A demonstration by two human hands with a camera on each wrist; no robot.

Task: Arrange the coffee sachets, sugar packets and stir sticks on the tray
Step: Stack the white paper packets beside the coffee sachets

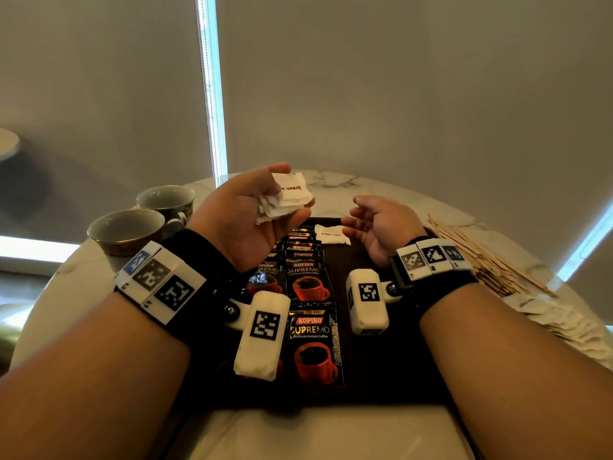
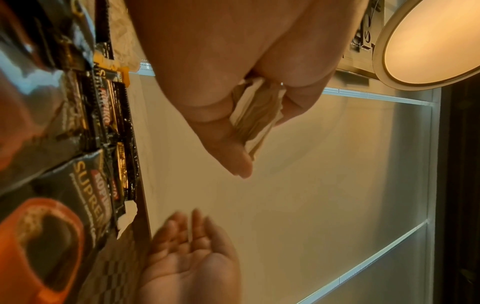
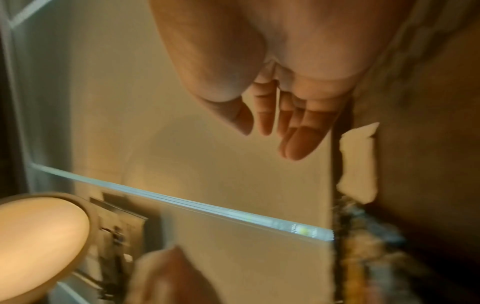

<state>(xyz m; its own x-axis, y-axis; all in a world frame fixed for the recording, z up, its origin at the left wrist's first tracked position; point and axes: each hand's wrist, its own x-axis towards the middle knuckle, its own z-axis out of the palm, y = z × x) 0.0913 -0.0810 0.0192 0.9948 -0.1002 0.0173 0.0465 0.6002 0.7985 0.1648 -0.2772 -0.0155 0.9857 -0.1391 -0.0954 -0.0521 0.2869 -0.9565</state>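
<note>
My left hand (image 1: 262, 207) (image 2: 249, 115) is raised over the far end of the dark tray (image 1: 374, 360) and grips a small stack of white brown-sugar packets (image 1: 288, 197) (image 2: 255, 115) between thumb and fingers. One sugar packet (image 1: 331, 234) (image 3: 359, 162) lies flat on the tray's far end. My right hand (image 1: 371, 224) (image 3: 280, 121) hovers just right of it, palm turned inward, fingers relaxed and empty. Black Kopiko coffee sachets (image 1: 311, 340) (image 2: 78, 185) lie in overlapping rows down the tray's left half.
Two empty cups (image 1: 129, 234) stand left of the tray on the marble table (image 1: 331, 182). A heap of wooden stir sticks (image 1: 491, 260) and more sugar packets (image 1: 557, 320) lie to the right. A wall with blinds rises behind.
</note>
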